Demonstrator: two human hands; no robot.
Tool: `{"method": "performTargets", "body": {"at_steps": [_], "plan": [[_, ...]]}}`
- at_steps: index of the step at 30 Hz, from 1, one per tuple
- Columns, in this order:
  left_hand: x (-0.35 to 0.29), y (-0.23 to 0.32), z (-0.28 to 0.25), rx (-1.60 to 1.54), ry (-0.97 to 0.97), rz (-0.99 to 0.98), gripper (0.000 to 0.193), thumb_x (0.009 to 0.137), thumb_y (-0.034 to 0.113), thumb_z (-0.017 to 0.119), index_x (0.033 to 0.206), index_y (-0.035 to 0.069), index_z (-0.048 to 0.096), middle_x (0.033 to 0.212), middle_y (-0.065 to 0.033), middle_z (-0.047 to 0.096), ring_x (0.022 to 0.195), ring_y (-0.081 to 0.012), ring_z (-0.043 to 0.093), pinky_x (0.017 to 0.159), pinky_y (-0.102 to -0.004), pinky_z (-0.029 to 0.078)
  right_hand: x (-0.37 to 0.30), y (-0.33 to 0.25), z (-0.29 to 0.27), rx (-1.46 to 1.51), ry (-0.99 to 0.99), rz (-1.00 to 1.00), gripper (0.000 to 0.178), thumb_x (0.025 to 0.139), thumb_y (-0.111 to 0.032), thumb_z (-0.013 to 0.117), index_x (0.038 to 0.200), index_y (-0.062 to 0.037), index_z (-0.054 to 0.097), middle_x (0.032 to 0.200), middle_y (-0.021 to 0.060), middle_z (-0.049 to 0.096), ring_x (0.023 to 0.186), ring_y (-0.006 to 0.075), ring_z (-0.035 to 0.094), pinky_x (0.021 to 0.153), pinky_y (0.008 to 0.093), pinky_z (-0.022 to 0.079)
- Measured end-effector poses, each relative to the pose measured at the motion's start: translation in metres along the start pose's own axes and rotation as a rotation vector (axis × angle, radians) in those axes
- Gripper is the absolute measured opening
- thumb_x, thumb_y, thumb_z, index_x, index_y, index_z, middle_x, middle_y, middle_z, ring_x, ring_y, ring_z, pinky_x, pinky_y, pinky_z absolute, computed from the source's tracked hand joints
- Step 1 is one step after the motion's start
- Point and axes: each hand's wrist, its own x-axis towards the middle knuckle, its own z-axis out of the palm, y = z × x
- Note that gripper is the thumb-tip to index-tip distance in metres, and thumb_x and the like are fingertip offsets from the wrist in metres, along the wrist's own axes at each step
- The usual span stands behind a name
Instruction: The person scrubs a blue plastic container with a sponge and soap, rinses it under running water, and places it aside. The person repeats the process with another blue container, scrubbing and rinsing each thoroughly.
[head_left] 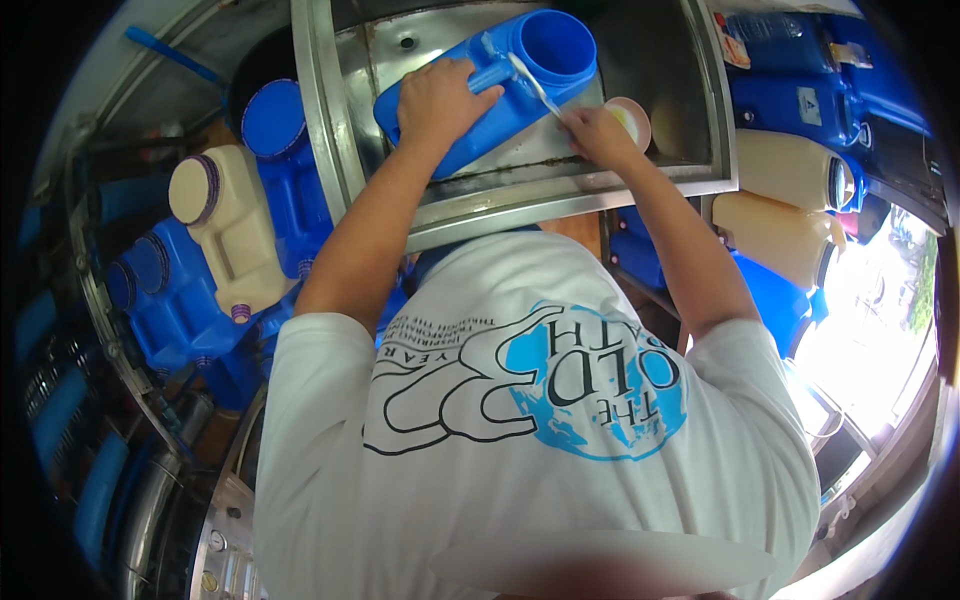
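A large blue plastic jug point(522, 108) lies tilted in a stainless steel sink point(520, 208), its wide round mouth uncovered and turned to the far right. My left hand point(438, 105) is closed around the jug's handle. Between the closed fingers of my right hand point(600, 137) is a slim white brush point(540, 88), its far end against the jug beside the handle and below the mouth. Its bristles are too small to make out. Whitish suds cling to the jug near there. Just beyond my right hand, a pink bowl point(640, 122) with something white and yellow inside sits in the sink.
On the left stand a capped cream jug point(240, 215) and several blue jugs point(180, 290). To the right, cream jugs point(790, 170) lie stacked among blue ones point(790, 105). A blue-handled tool point(175, 55) leans at the far left. Bright daylight enters at the right.
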Motion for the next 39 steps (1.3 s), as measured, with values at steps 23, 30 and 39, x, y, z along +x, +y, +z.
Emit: {"method": "performTargets", "body": {"at_steps": [23,30,39], "plan": [[-0.001,0.005,0.005,0.024,0.063,-0.038,0.044,0.077,0.050,0.074,0.095,0.010,0.073,0.093,-0.0136,0.071,0.092,-0.0314,0.068,0.085,-0.0439,0.052,0.046,-0.001,-0.006,0.250,-0.158,-0.064,0.030,0.097,-0.029,0.056,0.084,-0.0046,0.069,0.062,0.0065,0.065,0.052,0.0151,0.061,0.051,0.0304,0.048],[0.003,0.010,0.003,0.035,0.042,-0.060,0.044,0.076,0.049,0.074,0.095,0.010,0.073,0.093,-0.0127,0.071,0.092,-0.0315,0.068,0.083,-0.0441,0.052,0.064,-0.036,-0.016,0.383,-0.206,0.023,0.037,0.098,-0.033,0.054,0.082,-0.0035,0.069,0.061,0.0041,0.064,0.051,0.0121,0.057,0.052,0.0279,0.046],[0.005,0.012,0.003,0.062,0.048,-0.088,0.046,0.076,0.050,0.074,0.098,0.010,0.074,0.099,-0.0105,0.071,0.093,-0.0313,0.067,0.085,-0.0432,0.052,0.056,-0.008,-0.005,0.427,-0.244,0.028,0.035,0.099,-0.031,0.055,0.085,-0.0019,0.070,0.063,0.0073,0.066,0.051,0.0149,0.060,0.056,0.0316,0.050]]}}
